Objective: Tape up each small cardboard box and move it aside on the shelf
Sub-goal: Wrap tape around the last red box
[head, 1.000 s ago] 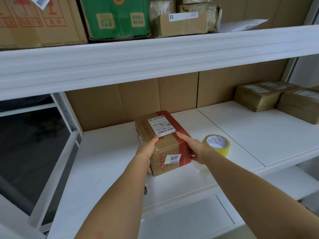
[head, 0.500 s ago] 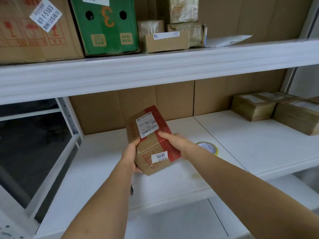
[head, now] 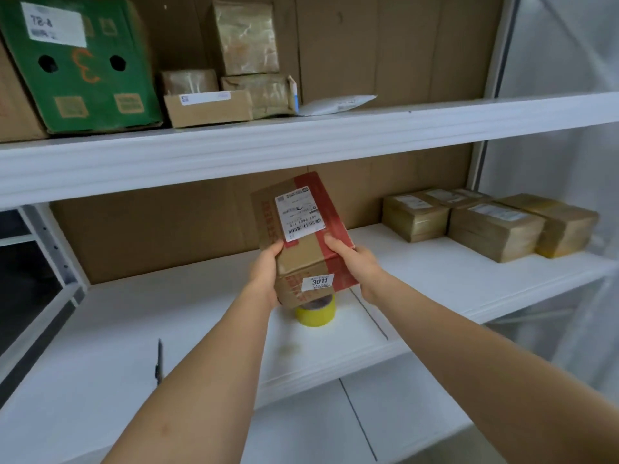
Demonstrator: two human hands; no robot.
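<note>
A small cardboard box (head: pixel 301 259) with red tape, a white shipping label and a "3011" sticker hangs tilted in the air above the white middle shelf (head: pixel 134 329). My left hand (head: pixel 264 276) grips its left side, and my right hand (head: pixel 355 266) grips its right side, thumb on top. Directly below the box, a yellow roll of tape (head: pixel 316 313) stands on the shelf, its top partly hidden by the box.
Several taped brown boxes (head: pixel 485 222) sit grouped at the shelf's back right. The upper shelf (head: pixel 301 142) carries a green carton (head: pixel 80 65), small parcels (head: pixel 207 107) and a white envelope (head: pixel 335 103). A dark pen-like object (head: pixel 159 361) lies near the front left. Cardboard lines the back wall.
Both hands have lifted the box off the shelf and carried it up and to the right, over the tape roll. My view has shifted upward and to the right.
</note>
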